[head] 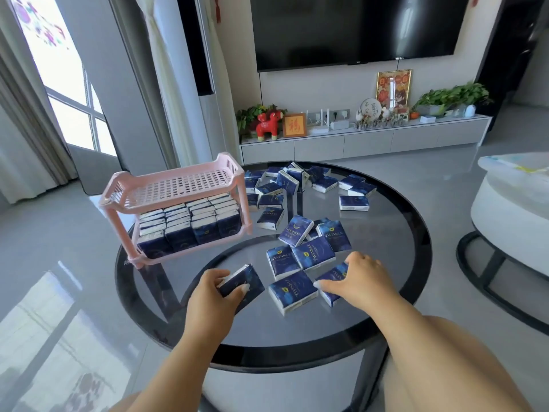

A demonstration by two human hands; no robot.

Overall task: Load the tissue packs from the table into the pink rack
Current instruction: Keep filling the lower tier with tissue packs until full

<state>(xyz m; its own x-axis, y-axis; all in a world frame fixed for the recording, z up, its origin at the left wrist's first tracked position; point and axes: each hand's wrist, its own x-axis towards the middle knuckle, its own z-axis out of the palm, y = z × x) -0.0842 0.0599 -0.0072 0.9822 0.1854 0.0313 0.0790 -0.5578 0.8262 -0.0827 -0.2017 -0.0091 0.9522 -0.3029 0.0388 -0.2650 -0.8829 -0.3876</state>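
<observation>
I see the left hand [215, 295] curled round one dark-blue pack [242, 282], lower centre. Right hand [358, 281] pinches another pack [332, 276]. Pink rack [178, 185], upper left: lower shelf full, top bare. Loose packs [300, 230] too many to count.

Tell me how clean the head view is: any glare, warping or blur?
Head view: daylight from the window glares on the floor; wide-angle warping bends the edges; the glass table mirrors the room faintly; both hands and the tissue packs look sharp.
</observation>
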